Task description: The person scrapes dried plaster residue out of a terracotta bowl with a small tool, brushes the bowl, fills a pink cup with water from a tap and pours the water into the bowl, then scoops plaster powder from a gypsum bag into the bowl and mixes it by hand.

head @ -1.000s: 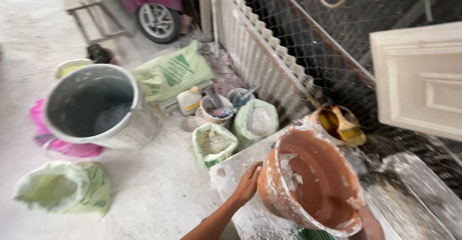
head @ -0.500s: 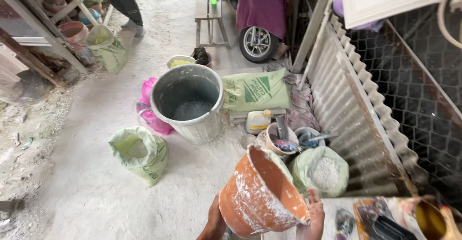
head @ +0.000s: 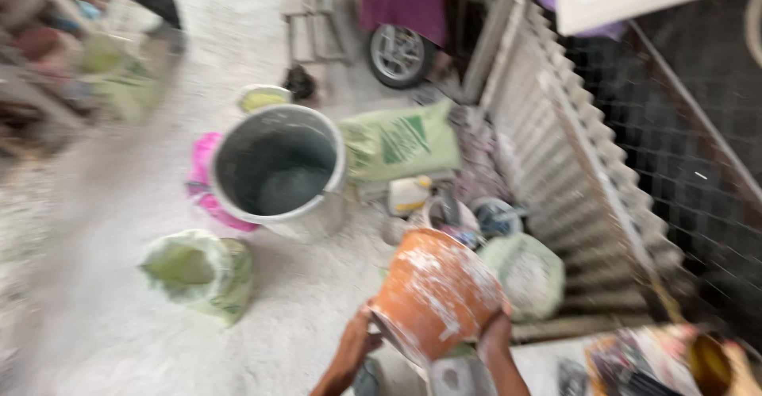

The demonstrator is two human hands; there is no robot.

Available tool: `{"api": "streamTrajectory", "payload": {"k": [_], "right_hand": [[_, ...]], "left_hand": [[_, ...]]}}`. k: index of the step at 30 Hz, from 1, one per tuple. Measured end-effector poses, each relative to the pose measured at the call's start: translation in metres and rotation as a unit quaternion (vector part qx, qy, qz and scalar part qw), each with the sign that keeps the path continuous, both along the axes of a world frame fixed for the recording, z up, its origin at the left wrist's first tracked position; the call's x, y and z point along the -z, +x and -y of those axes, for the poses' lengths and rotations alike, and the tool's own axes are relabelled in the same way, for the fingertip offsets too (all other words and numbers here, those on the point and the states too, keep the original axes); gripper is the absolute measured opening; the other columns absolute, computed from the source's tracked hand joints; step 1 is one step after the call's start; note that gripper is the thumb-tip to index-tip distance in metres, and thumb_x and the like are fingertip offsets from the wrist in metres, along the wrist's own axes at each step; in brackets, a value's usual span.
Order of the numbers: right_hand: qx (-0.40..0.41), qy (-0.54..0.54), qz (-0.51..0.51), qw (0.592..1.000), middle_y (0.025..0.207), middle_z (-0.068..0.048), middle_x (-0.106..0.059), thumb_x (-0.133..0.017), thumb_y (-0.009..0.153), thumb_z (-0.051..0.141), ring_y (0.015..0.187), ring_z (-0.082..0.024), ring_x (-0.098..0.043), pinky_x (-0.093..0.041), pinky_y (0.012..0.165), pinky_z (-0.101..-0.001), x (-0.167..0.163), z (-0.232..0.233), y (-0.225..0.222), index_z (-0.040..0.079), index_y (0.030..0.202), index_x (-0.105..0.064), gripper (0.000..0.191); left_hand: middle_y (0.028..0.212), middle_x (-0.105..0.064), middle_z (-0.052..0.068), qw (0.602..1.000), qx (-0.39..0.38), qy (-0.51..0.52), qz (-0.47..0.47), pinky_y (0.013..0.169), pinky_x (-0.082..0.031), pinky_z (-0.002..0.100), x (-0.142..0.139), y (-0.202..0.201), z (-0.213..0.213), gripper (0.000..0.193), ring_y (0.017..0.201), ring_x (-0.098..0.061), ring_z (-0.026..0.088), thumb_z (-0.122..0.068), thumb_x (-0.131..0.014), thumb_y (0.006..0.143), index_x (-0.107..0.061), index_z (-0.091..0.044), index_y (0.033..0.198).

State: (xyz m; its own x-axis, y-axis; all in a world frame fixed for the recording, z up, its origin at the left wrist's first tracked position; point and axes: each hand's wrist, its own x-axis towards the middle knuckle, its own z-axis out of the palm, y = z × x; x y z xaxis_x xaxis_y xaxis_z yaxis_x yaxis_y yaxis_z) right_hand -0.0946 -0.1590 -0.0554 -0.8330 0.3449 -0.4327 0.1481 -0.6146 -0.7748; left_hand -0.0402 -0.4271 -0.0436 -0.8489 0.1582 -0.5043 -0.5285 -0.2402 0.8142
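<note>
A: What has changed in the last second?

B: The orange bucket stood on its base with its mouth up, the left hand on its rim. Now it is tipped over, bottom and side facing up, mouth turned down toward the person. So the work has gone from steadying it to carrying or upending it.

A: And the grip?

B: 2 hands, 1 on each flank. The left palm presses the lower left side, the right hand clasps the lower right side. Both are closed against the wall of the bucket, though blur hides the fingers.

A: What is it made of?

B: Probably plastic, tapered and round, smeared with dried white plaster.

A: What lies around it?

B: Beyond the bucket stands a big grey metal drum, open, with a dark pool inside. Left of the bucket sits a crumpled green sack. Just right of it a pale bag of white powder, and past that a corrugated metal sheet leaning on wire mesh
</note>
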Motion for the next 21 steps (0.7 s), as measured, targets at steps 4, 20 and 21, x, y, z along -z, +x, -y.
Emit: {"api": "streamTrajectory", "payload": {"k": [4,20,21], "right_hand": [[0.012,-0.052,0.067,0.996,0.136,-0.005,-0.065,-0.032,0.105,0.045,0.122,-0.022,-0.062,-0.048,0.104,-0.0408,-0.004,-0.006,-0.013,0.012,0.136,-0.057,0.052],[-0.002,-0.124,0.086,0.989,0.127,-0.006,-0.067,-0.033,0.105,0.037,0.114,-0.025,-0.065,-0.056,0.095,-0.0451,-0.003,-0.017,-0.052,0.015,0.129,-0.058,0.041],[-0.004,-0.126,0.079,0.989,0.127,-0.007,-0.067,-0.034,0.105,0.035,0.115,-0.026,-0.065,-0.056,0.095,-0.0449,-0.003,-0.018,-0.052,0.014,0.129,-0.058,0.04]], "left_hand": [[0.143,-0.06,0.011,0.998,0.015,-0.06,0.031,0.093,-0.056,0.046,0.005,-0.019,-0.008,0.069,0.103,-0.071,0.031,-0.056,-0.031,0.099,-0.039,-0.02,0.156],[0.102,-0.071,0.022,0.869,0.098,-0.433,-0.22,0.08,-0.053,0.051,-0.083,-0.092,-0.047,0.048,0.092,-0.067,0.044,-0.038,-0.041,0.103,-0.065,-0.01,0.133],[0.102,-0.071,0.021,0.86,0.099,-0.445,-0.23,0.079,-0.053,0.051,-0.089,-0.095,-0.051,0.047,0.091,-0.068,0.043,-0.039,-0.042,0.102,-0.064,-0.011,0.133]]}}
